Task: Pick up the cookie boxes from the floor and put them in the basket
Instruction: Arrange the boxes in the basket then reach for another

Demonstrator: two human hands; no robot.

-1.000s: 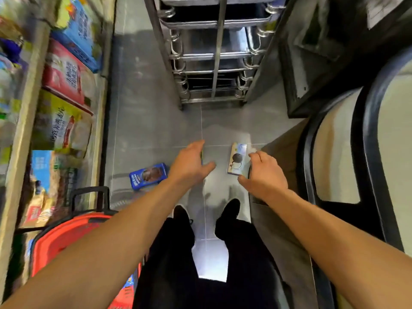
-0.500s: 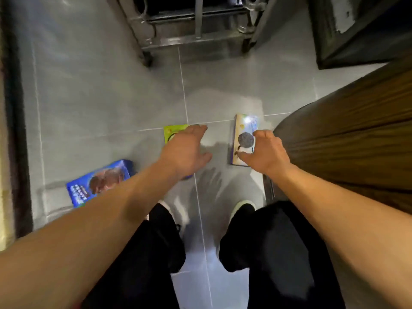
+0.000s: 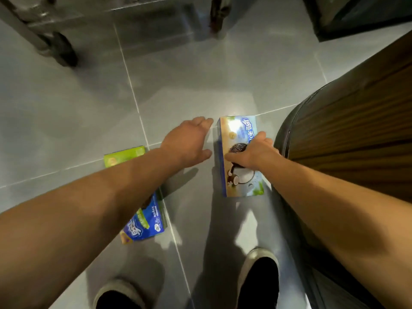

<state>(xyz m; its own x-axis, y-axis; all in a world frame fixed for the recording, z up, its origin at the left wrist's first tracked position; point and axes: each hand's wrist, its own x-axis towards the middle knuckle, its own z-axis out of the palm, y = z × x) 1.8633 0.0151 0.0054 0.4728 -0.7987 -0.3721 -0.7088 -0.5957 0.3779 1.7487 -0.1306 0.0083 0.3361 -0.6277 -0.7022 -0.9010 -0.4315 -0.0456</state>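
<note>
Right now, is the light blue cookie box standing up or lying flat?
Lying flat: the light blue cookie box shows its printed face upward on the floor.

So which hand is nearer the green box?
Left. The left hand hovers open over the floor just right of the green box, its forearm crossing over it. The right hand is farther right, gripping the light blue box.

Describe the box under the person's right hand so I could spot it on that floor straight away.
Start at the dark wooden curved counter on the right of the grey tiled floor. Just left of its base lies the pale blue box, with the right hand on top. Unlike the green-and-blue box under the left forearm, it pictures a coconut.
</note>
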